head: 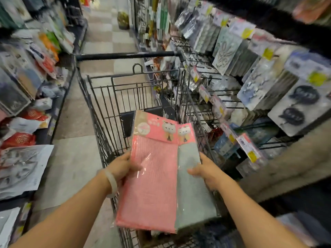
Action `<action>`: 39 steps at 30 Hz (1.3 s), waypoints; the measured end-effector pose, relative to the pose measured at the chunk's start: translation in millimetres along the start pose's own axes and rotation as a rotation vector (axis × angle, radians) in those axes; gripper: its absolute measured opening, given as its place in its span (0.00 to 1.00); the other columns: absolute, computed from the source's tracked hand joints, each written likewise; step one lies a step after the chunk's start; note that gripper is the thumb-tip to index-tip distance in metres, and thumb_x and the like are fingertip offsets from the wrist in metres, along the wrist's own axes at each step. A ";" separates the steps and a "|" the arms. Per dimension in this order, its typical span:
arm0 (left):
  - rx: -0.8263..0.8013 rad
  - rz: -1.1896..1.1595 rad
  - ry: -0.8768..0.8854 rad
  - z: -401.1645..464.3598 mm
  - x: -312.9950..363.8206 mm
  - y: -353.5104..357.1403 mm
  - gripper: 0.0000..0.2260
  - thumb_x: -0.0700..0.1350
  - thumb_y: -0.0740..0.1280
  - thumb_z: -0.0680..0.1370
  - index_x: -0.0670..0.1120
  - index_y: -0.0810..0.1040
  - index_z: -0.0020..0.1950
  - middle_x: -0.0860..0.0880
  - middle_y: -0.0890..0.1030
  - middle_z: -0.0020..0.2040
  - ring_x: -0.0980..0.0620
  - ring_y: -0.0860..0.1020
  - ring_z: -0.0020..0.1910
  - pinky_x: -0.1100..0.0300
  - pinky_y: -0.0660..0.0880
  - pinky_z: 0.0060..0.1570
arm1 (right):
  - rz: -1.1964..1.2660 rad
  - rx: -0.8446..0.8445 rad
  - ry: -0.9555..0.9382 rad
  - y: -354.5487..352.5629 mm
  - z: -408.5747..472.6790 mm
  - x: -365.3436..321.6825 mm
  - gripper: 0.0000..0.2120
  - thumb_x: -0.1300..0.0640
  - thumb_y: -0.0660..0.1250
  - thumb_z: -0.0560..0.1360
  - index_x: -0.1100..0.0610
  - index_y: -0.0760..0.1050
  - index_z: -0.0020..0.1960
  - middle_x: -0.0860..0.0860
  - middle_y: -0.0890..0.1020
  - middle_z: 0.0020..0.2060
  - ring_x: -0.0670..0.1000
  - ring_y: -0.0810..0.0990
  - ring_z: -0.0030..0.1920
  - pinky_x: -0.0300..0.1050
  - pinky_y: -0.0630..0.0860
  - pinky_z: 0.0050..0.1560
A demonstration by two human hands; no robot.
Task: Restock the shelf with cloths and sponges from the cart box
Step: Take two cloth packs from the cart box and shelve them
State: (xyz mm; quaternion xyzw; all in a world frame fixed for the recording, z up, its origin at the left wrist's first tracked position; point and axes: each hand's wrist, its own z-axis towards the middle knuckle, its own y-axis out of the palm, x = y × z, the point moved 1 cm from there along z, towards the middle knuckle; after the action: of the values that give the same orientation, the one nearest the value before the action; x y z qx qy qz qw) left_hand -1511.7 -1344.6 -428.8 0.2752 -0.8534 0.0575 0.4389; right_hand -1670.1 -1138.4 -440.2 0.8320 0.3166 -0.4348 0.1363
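Pink cloth pack [148, 185] and grey cloth pack [192, 190] held side by side over the cart [107, 97], both in clear plastic with pink header cards showing cartoon cats. Pink overlaps the grey's left edge.

Head view only:
- Left hand [121, 167]: grip clamped on the pink pack's left edge, thumb on top, fingers under. Pale bangle [112, 183] on the wrist.
- Right hand [206, 171]: grip clamped on the grey pack's right edge, thumb on top.
- Both packs tilt away, headers toward the cart's far end, bottoms toward the person.
- Cart is black wire, handle bar [125, 55] at the far side; box inside is hidden by the packs.
- Right: wire shelf [223, 97] with packaged goods and yellow-pink price tags [249, 149].
- Left: shelves [26, 77] of bagged goods, blurred.
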 end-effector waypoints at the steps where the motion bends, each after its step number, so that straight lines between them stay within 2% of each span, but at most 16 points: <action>1: -0.034 -0.022 0.024 -11.2 -0.1 -0.2 0.21 0.25 0.60 0.72 0.45 0.77 0.58 0.44 0.84 0.41 0.46 0.82 0.34 0.57 0.79 0.33 | 0.048 -0.017 -0.045 1.6 -19.1 -3.5 0.27 0.80 0.61 0.70 0.57 0.70 0.62 0.57 0.80 0.44 0.56 0.79 0.41 0.48 0.78 0.39; 4: -0.083 -0.098 0.099 -49.6 -4.7 -2.8 0.16 0.28 0.62 0.73 0.38 0.77 0.59 0.39 0.84 0.42 0.45 0.83 0.34 0.56 0.81 0.32 | 0.134 -0.011 -0.193 7.4 -82.9 -5.7 0.28 0.81 0.62 0.68 0.57 0.70 0.62 0.59 0.81 0.45 0.57 0.80 0.43 0.51 0.79 0.42; 7: -0.114 -0.084 0.162 -98.2 -15.4 -0.8 0.09 0.33 0.64 0.76 0.38 0.78 0.55 0.42 0.85 0.38 0.46 0.84 0.34 0.56 0.81 0.32 | 0.250 -0.002 -0.318 14.0 -145.4 5.9 0.26 0.77 0.67 0.66 0.57 0.71 0.60 0.57 0.83 0.43 0.55 0.83 0.40 0.48 0.82 0.37; 9: -0.120 -0.054 0.201 -131.4 -25.3 2.4 0.08 0.34 0.65 0.76 0.40 0.78 0.53 0.43 0.85 0.37 0.46 0.84 0.33 0.56 0.80 0.31 | 0.309 0.017 -0.377 20.9 -189.8 17.3 0.19 0.71 0.66 0.72 0.57 0.72 0.59 0.55 0.84 0.44 0.52 0.85 0.40 0.46 0.81 0.37; 11: -0.111 -0.022 0.228 -160.7 -34.6 6.2 0.06 0.34 0.66 0.75 0.40 0.79 0.50 0.45 0.85 0.33 0.48 0.83 0.30 0.58 0.79 0.29 | 0.297 0.107 -0.414 29.0 -230.0 31.1 0.11 0.68 0.64 0.76 0.55 0.74 0.55 0.53 0.84 0.44 0.50 0.84 0.39 0.43 0.80 0.36; 12: -0.108 -0.013 0.232 -173.2 -39.0 8.9 0.06 0.33 0.66 0.75 0.39 0.79 0.50 0.45 0.84 0.33 0.47 0.83 0.30 0.57 0.79 0.30 | 0.272 0.171 -0.427 32.6 -249.4 37.6 0.11 0.68 0.63 0.76 0.54 0.74 0.52 0.53 0.83 0.43 0.50 0.83 0.38 0.42 0.80 0.36; 15: -0.134 0.038 0.227 -204.1 -48.1 20.3 0.09 0.33 0.68 0.74 0.38 0.80 0.53 0.41 0.85 0.40 0.42 0.82 0.40 0.47 0.79 0.46 | 0.244 0.329 -0.456 33.2 -297.2 57.4 0.13 0.71 0.62 0.75 0.53 0.75 0.47 0.55 0.81 0.45 0.50 0.80 0.40 0.44 0.78 0.40; 16: -0.169 0.053 0.219 -215.3 -49.5 27.4 0.10 0.34 0.68 0.73 0.39 0.80 0.53 0.39 0.84 0.41 0.41 0.82 0.42 0.46 0.79 0.49 | 0.256 0.369 -0.465 28.5 -316.3 64.4 0.14 0.72 0.63 0.74 0.53 0.75 0.48 0.56 0.81 0.47 0.51 0.80 0.41 0.46 0.77 0.42; 19: -0.321 0.055 0.217 -245.2 -52.2 59.2 0.12 0.33 0.69 0.70 0.39 0.79 0.52 0.41 0.85 0.38 0.44 0.83 0.35 0.51 0.81 0.39 | 0.315 0.425 -0.486 7.0 -375.8 80.0 0.14 0.73 0.62 0.74 0.55 0.74 0.50 0.56 0.81 0.46 0.54 0.80 0.43 0.50 0.78 0.46; 23: -0.506 0.072 0.252 -280.0 -56.3 126.0 0.11 0.28 0.61 0.75 0.37 0.78 0.52 0.43 0.84 0.35 0.49 0.83 0.29 0.58 0.80 0.28 | 0.381 0.502 -0.537 -33.2 -450.1 95.4 0.15 0.73 0.64 0.72 0.55 0.73 0.50 0.55 0.80 0.45 0.54 0.79 0.42 0.50 0.77 0.45; 26: -0.587 0.101 0.272 -301.7 -63.3 185.3 0.10 0.27 0.60 0.75 0.36 0.77 0.51 0.40 0.83 0.37 0.49 0.82 0.27 0.56 0.81 0.29 | 0.406 0.627 -0.573 -69.7 -496.1 112.4 0.17 0.72 0.67 0.66 0.54 0.74 0.49 0.54 0.81 0.43 0.52 0.80 0.40 0.48 0.78 0.43; 29: -0.697 0.123 0.274 -322.2 -75.4 252.5 0.11 0.27 0.60 0.75 0.40 0.77 0.45 0.45 0.83 0.29 0.51 0.81 0.25 0.58 0.80 0.26 | 0.448 0.740 -0.606 -110.3 -542.5 135.7 0.16 0.75 0.62 0.71 0.57 0.73 0.52 0.56 0.80 0.46 0.53 0.80 0.42 0.49 0.78 0.46; 30: -0.734 0.127 0.276 -330.6 -80.7 276.9 0.11 0.28 0.60 0.75 0.41 0.77 0.45 0.46 0.83 0.29 0.51 0.81 0.25 0.58 0.79 0.26 | 0.461 0.772 -0.617 -124.8 -558.9 144.4 0.17 0.75 0.63 0.71 0.58 0.72 0.54 0.57 0.80 0.46 0.53 0.80 0.42 0.48 0.79 0.44; 32: -0.801 0.135 0.285 -348.6 -92.0 324.6 0.10 0.29 0.61 0.76 0.42 0.78 0.47 0.47 0.84 0.30 0.52 0.82 0.26 0.60 0.79 0.26 | 0.472 0.840 -0.629 -155.2 -591.4 163.1 0.18 0.75 0.63 0.71 0.59 0.71 0.56 0.55 0.80 0.45 0.53 0.80 0.41 0.44 0.80 0.39; 36: -0.880 0.146 0.234 -378.0 -118.5 414.6 0.09 0.32 0.62 0.76 0.42 0.78 0.51 0.46 0.85 0.34 0.51 0.83 0.30 0.60 0.79 0.27 | 0.447 0.942 -0.610 -223.8 -651.4 201.7 0.18 0.77 0.58 0.73 0.56 0.73 0.51 0.56 0.80 0.45 0.51 0.81 0.38 0.41 0.80 0.37; 39: -0.905 0.169 0.208 -391.3 -140.0 481.4 0.10 0.31 0.60 0.78 0.41 0.78 0.53 0.45 0.85 0.35 0.50 0.83 0.30 0.59 0.79 0.27 | 0.454 0.999 -0.599 -278.4 -690.8 228.0 0.19 0.77 0.58 0.73 0.55 0.73 0.49 0.53 0.80 0.42 0.47 0.82 0.34 0.39 0.78 0.32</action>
State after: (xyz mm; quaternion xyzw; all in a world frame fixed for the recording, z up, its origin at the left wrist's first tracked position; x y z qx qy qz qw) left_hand -1416.5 -747.7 -231.2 -0.0215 -0.7635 -0.2576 0.5918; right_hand -1313.5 -486.2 -207.4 0.6840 -0.1615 -0.7047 -0.0971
